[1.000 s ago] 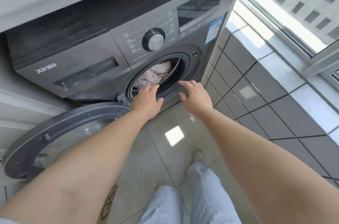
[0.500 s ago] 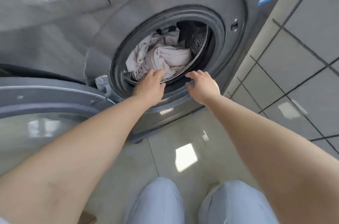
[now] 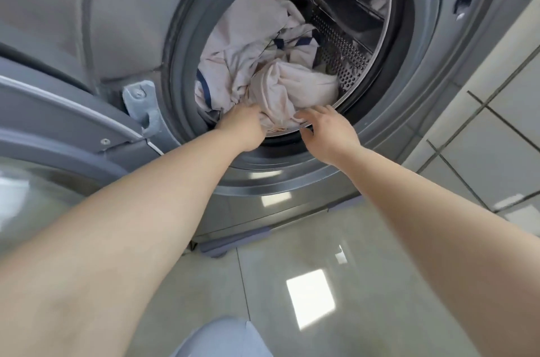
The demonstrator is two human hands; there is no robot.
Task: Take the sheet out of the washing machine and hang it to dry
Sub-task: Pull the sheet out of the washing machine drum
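While the sheet (image 3: 263,76) lies bunched inside the washing machine (image 3: 438,123) drum, left hand (image 3: 242,127) grasps its front fold at the rim; right hand (image 3: 327,130) hovers spread, unobstructed.

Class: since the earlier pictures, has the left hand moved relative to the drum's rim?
Yes. The left hand has gone forward past the drum rim and into the sheet.
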